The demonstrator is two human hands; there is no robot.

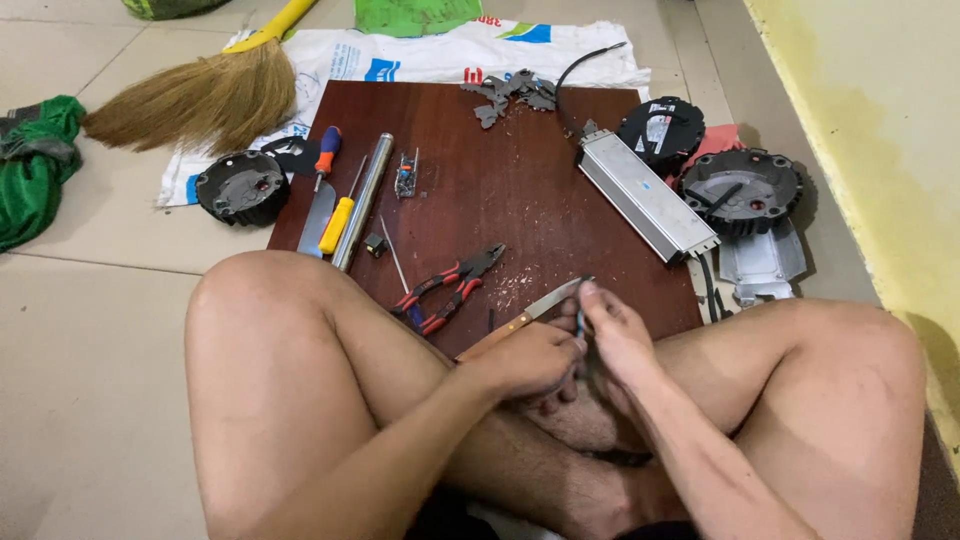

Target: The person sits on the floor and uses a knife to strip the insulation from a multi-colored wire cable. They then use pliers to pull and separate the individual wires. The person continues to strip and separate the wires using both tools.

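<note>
Tiled floor, dark wooden board [500,180] near crossed legs: left hand [530,358] clamps a knife [540,305], right hand [615,335] pinches a black cable [583,325]; stripping underway, needing a light, steady cut.

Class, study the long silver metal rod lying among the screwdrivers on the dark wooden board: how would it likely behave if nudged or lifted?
The long silver metal rod looks round and smooth, so it would probably roll if nudged sideways. It seems rigid, likely staying straight when lifted. Its polished surface may feel slippery.
</note>
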